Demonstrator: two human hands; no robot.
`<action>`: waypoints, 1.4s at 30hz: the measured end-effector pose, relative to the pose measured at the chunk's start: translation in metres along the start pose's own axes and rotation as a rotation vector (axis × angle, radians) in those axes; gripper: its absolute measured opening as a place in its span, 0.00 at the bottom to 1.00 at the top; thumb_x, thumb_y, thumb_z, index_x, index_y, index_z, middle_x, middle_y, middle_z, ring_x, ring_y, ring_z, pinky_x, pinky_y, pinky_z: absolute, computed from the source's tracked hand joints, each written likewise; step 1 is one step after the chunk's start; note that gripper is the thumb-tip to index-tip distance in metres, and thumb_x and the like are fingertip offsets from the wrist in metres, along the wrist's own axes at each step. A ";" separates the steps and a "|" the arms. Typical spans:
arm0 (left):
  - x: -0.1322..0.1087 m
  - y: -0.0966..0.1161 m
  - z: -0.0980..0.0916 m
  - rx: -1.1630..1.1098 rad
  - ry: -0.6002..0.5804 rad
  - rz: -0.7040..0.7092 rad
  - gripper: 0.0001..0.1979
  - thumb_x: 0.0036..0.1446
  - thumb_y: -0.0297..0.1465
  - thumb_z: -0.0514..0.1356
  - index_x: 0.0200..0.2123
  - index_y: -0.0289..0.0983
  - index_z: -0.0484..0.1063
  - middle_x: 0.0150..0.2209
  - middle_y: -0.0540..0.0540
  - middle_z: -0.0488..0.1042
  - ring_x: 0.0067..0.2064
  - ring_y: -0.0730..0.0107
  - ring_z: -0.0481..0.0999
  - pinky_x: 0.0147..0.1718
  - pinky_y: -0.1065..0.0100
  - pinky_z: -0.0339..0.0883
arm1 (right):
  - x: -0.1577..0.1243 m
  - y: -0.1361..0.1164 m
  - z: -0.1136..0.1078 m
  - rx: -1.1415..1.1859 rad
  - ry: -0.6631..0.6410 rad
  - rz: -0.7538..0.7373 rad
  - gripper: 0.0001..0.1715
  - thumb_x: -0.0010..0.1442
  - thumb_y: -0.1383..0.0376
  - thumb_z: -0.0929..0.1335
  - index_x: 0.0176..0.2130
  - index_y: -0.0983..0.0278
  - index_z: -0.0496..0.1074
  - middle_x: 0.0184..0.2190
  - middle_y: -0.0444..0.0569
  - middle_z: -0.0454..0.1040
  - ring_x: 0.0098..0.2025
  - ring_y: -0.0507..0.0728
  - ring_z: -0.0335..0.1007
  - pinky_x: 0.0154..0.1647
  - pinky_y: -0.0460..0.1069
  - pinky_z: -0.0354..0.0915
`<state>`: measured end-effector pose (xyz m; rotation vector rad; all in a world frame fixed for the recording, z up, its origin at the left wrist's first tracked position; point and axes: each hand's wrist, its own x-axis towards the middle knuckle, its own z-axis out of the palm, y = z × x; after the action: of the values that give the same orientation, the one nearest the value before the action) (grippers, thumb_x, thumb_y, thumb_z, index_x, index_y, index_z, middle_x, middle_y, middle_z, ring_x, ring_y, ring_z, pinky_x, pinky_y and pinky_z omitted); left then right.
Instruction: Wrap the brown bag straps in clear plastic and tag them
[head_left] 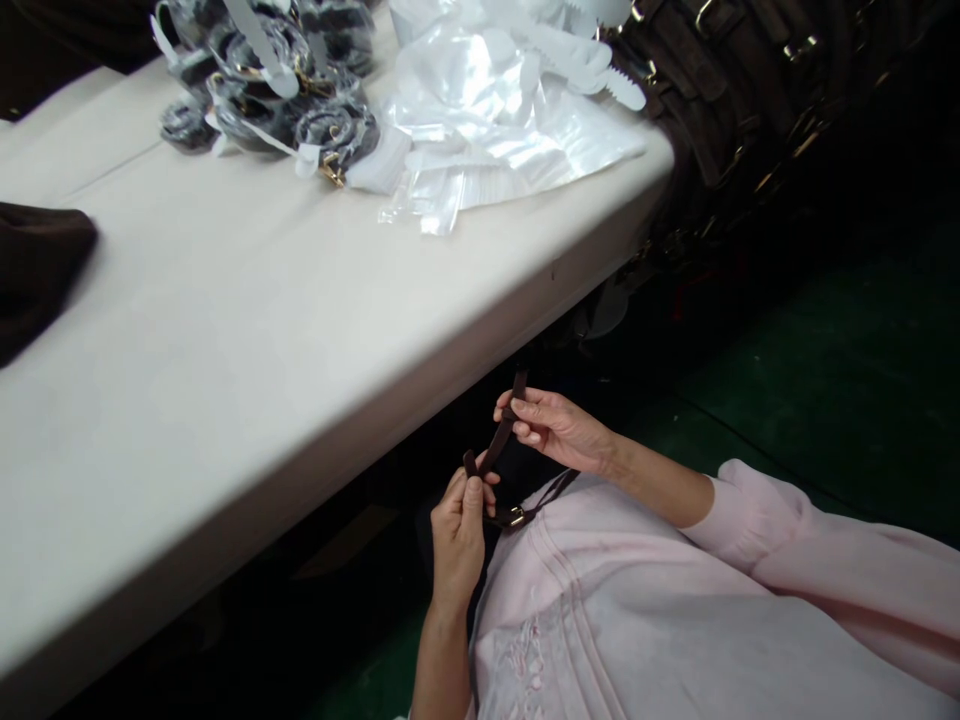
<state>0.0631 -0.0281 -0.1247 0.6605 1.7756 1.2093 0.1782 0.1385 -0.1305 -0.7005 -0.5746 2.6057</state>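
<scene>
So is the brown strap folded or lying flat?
Folded: the strap doubles back where the left hand pinches it; the right hand holds its upper stretch.

The person wears a pale pink top [660, 620] with long sleeves. The right sleeve [742, 505] ends in soft folds near the elbow. On the front run raised stitched lines [559, 570], and beside them is a small embroidery [525, 660] in the same pink. The left hand [459, 535] and the right hand [551, 428] are bare.
</scene>
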 end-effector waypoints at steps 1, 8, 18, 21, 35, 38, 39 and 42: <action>0.000 0.000 0.001 -0.021 -0.019 -0.012 0.20 0.65 0.43 0.53 0.35 0.35 0.77 0.31 0.47 0.70 0.29 0.73 0.65 0.30 0.70 0.60 | 0.000 -0.001 0.000 -0.007 -0.009 -0.005 0.12 0.55 0.65 0.75 0.40 0.68 0.77 0.37 0.49 0.75 0.27 0.44 0.63 0.23 0.37 0.62; 0.001 0.003 0.003 -0.324 -0.125 -0.103 0.20 0.65 0.44 0.54 0.40 0.34 0.77 0.30 0.47 0.66 0.29 0.74 0.59 0.28 0.70 0.55 | 0.001 -0.003 0.001 -0.096 -0.060 -0.008 0.14 0.55 0.64 0.75 0.41 0.68 0.77 0.37 0.50 0.77 0.25 0.43 0.63 0.24 0.39 0.63; 0.010 0.008 0.008 -0.455 -0.114 -0.167 0.13 0.58 0.38 0.64 0.40 0.35 0.79 0.29 0.49 0.70 0.23 0.82 0.57 0.22 0.74 0.48 | 0.002 0.007 0.006 -0.165 -0.099 0.005 0.13 0.52 0.64 0.77 0.37 0.68 0.77 0.34 0.48 0.76 0.25 0.44 0.65 0.23 0.39 0.60; 0.008 0.010 0.013 -0.359 -0.020 -0.100 0.12 0.60 0.38 0.62 0.33 0.34 0.77 0.27 0.50 0.70 0.21 0.84 0.58 0.20 0.75 0.48 | 0.000 0.012 0.005 -0.266 -0.131 -0.020 0.14 0.52 0.62 0.77 0.37 0.68 0.77 0.32 0.48 0.77 0.30 0.48 0.70 0.27 0.41 0.62; 0.001 0.023 0.032 -0.138 0.157 -0.089 0.15 0.58 0.40 0.63 0.28 0.33 0.73 0.21 0.54 0.67 0.17 0.86 0.56 0.15 0.79 0.48 | 0.000 0.017 -0.005 -0.394 -0.124 -0.033 0.16 0.47 0.62 0.78 0.35 0.68 0.77 0.26 0.44 0.74 0.23 0.46 0.65 0.22 0.41 0.60; 0.001 0.016 0.032 -0.278 0.132 -0.128 0.14 0.57 0.39 0.65 0.29 0.34 0.71 0.22 0.54 0.69 0.16 0.87 0.56 0.13 0.81 0.48 | -0.001 0.015 -0.003 -0.467 -0.155 -0.009 0.16 0.47 0.62 0.78 0.34 0.69 0.76 0.26 0.43 0.73 0.20 0.44 0.62 0.20 0.40 0.58; 0.001 0.014 0.032 -0.329 0.118 -0.140 0.14 0.57 0.39 0.65 0.29 0.35 0.69 0.22 0.54 0.70 0.16 0.87 0.56 0.13 0.81 0.48 | -0.002 0.016 -0.003 -0.469 -0.166 0.014 0.17 0.47 0.61 0.78 0.34 0.69 0.76 0.27 0.43 0.73 0.20 0.44 0.62 0.19 0.40 0.57; 0.003 0.005 0.033 -0.465 0.105 -0.165 0.15 0.55 0.37 0.66 0.27 0.35 0.66 0.22 0.53 0.71 0.15 0.86 0.57 0.11 0.81 0.48 | -0.003 0.023 -0.003 -0.437 -0.203 0.072 0.20 0.47 0.59 0.78 0.36 0.68 0.75 0.28 0.44 0.72 0.22 0.46 0.65 0.18 0.40 0.56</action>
<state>0.0900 -0.0085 -0.1263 0.1799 1.5173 1.4917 0.1763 0.1189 -0.1429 -0.5906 -1.2258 2.6587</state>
